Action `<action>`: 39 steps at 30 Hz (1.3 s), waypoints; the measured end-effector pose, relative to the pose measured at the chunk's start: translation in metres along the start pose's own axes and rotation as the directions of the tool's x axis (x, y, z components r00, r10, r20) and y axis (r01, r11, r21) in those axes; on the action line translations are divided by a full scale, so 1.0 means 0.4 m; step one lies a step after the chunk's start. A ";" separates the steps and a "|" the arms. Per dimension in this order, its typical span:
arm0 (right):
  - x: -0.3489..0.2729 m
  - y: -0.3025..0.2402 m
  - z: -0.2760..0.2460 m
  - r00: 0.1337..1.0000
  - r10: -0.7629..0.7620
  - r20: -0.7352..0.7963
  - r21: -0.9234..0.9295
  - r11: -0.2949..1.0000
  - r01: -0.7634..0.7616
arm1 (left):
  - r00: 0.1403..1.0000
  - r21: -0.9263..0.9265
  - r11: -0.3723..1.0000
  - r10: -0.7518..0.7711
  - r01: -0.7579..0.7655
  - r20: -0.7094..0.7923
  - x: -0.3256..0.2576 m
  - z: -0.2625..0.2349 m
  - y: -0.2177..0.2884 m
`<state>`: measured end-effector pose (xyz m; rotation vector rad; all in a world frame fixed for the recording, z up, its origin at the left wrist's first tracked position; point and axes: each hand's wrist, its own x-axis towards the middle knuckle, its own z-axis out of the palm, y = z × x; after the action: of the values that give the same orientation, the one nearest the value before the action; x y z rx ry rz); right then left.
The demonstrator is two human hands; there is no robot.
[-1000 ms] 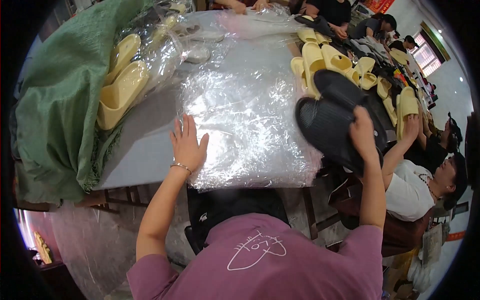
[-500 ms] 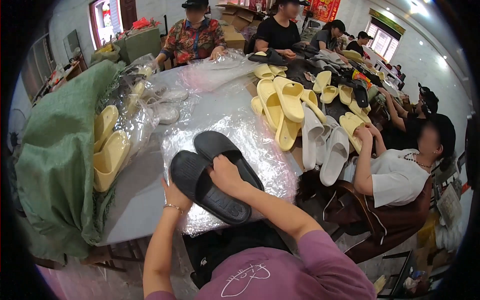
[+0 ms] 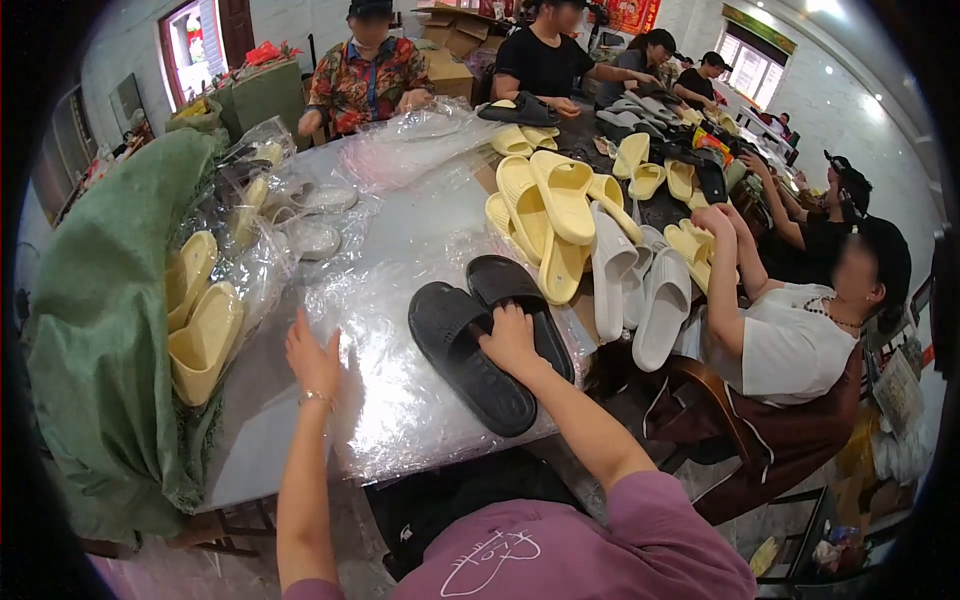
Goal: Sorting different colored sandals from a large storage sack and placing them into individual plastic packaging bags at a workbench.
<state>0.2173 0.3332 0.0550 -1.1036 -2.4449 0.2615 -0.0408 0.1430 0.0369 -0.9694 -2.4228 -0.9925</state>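
Observation:
My right hand (image 3: 510, 340) grips a pair of black slide slippers, its fingers tucked between the two and into the openings under their straps. The left slipper (image 3: 470, 360) of the pair lies nearer me, the other slipper (image 3: 520, 285) partly beside and beyond it. Both are over a spread of clear plastic bags (image 3: 385, 390) on the table. My left hand (image 3: 314, 357) is open, fingers apart, above the left edge of the plastic, holding nothing. My fingertips on the right hand are hidden by the straps.
Yellow slippers (image 3: 565, 195) and light grey slippers (image 3: 662, 305) are piled at the right. Bagged yellow slippers (image 3: 205, 335) lie at the left beside a green woven sack (image 3: 110, 320). More clear bags (image 3: 425, 145) are at the far side. Co-workers sit around the table; one person (image 3: 790, 325) is close at right.
My right hand has moved the black slippers to the right over the plastic. My left hand has come away from beside them, moving left with its fingers spread.

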 end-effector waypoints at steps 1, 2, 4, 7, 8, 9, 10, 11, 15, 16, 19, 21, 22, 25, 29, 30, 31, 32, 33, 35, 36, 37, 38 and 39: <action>0.003 -0.007 0.002 0.999 0.009 0.043 0.017 1.000 -0.010 | 1.000 0.010 1.000 -0.009 0.009 -0.003 0.036 0.011 -0.042; -0.001 -0.011 0.007 0.999 0.002 0.048 0.021 1.000 -0.003 | 0.979 -0.055 0.982 -0.173 0.179 0.104 0.072 0.021 -0.079; -0.002 -0.004 0.014 0.998 0.019 0.056 0.012 1.000 -0.020 | 0.926 -0.112 0.934 -0.309 0.338 0.219 0.116 0.023 -0.071; -0.009 0.014 0.020 0.999 0.020 0.037 0.002 1.000 -0.020 | 0.945 -0.102 0.957 -0.244 0.270 0.219 0.147 0.005 -0.019; -0.013 0.008 0.021 1.000 0.019 0.016 0.003 1.000 -0.019 | 0.970 -0.151 0.966 -0.187 0.210 0.153 0.149 0.003 -0.023; -0.013 0.006 0.019 1.000 0.020 0.018 0.005 1.000 -0.021 | 0.988 -0.196 0.970 -0.131 0.145 0.085 0.150 0.003 -0.026; -0.012 0.006 0.016 0.999 0.026 0.036 0.007 1.000 -0.027 | 0.988 -0.195 0.970 -0.130 0.144 0.087 0.153 0.006 -0.027; -0.005 0.008 0.010 0.998 0.032 0.050 0.006 0.999 -0.032 | 0.989 -0.212 0.967 -0.132 0.144 0.069 0.163 0.010 -0.018; -0.006 0.021 0.005 0.998 0.051 0.040 0.005 0.999 -0.051 | 0.982 -0.344 0.920 -0.176 0.190 0.072 0.185 0.071 -0.041; -0.011 0.009 0.010 0.999 0.032 0.026 0.010 0.999 -0.032 | 0.982 -0.343 0.920 -0.175 0.187 0.065 0.191 0.091 -0.102; -0.011 -0.012 0.005 0.998 0.025 0.050 -0.001 1.000 -0.025 | 0.946 -0.587 0.742 -0.242 0.325 0.218 0.203 0.136 -0.196; -0.021 -0.009 0.001 0.999 -0.006 -0.032 0.020 1.000 0.007 | 0.903 -0.455 0.780 -0.369 0.430 0.221 0.182 0.127 -0.143; -0.020 -0.010 0.000 0.999 0.027 0.023 0.007 1.000 -0.027 | 0.874 -0.290 0.838 -0.372 0.461 0.313 0.187 0.142 -0.162; -0.020 -0.017 0.019 0.993 0.037 0.111 0.014 0.999 -0.039 | 0.993 0.096 0.990 -0.112 0.107 0.045 0.110 0.111 -0.108; -0.007 0.022 0.028 0.995 0.055 0.088 -0.008 0.998 -0.054 | 0.919 0.209 0.939 0.191 -0.274 0.345 -0.025 -0.053 0.005; -0.001 0.020 -0.013 0.996 0.059 0.074 0.054 0.997 -0.063 | 0.872 0.120 0.940 0.241 -0.318 0.425 -0.079 -0.102 0.022; 0.005 0.011 -0.059 0.997 0.076 0.008 0.250 0.965 -0.076 | 0.820 0.021 0.937 0.295 -0.350 0.491 -0.126 -0.152 0.052; 0.012 0.005 -0.088 0.990 -0.035 -0.136 0.476 0.874 0.097 | 0.839 0.051 0.948 0.251 -0.313 0.483 -0.173 -0.193 0.083; 0.012 -0.019 -0.111 0.973 -0.114 -0.201 0.411 0.892 0.189 | 0.855 0.080 0.958 0.206 -0.276 0.475 -0.220 -0.217 0.106; 0.004 -0.114 -0.137 0.953 -0.298 -0.058 0.354 0.886 0.299 | 0.861 0.091 0.965 0.175 -0.246 0.478 -0.278 -0.235 0.126; 0.002 -0.166 -0.132 0.919 -0.388 0.071 0.319 0.882 0.348 | 0.863 0.071 0.963 0.197 -0.258 0.464 -0.295 -0.242 0.134; -0.006 -0.220 -0.108 0.862 -0.467 0.196 0.290 0.868 0.404 | 0.841 0.103 0.962 0.164 -0.251 0.515 -0.310 -0.232 0.126; -0.014 -0.259 -0.056 0.823 -0.520 0.229 0.343 0.834 0.432 | 0.818 0.041 0.965 0.197 -0.260 0.541 -0.321 -0.220 0.100; -0.014 -0.276 0.010 0.782 -0.570 0.251 0.387 0.800 0.459 | 0.796 -0.027 0.962 0.241 -0.272 0.556 -0.321 -0.208 0.080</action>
<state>0.1455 0.2558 0.0875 -0.2207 -2.7815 0.6829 0.0773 0.0407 0.0412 -1.7127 -2.6293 -0.5937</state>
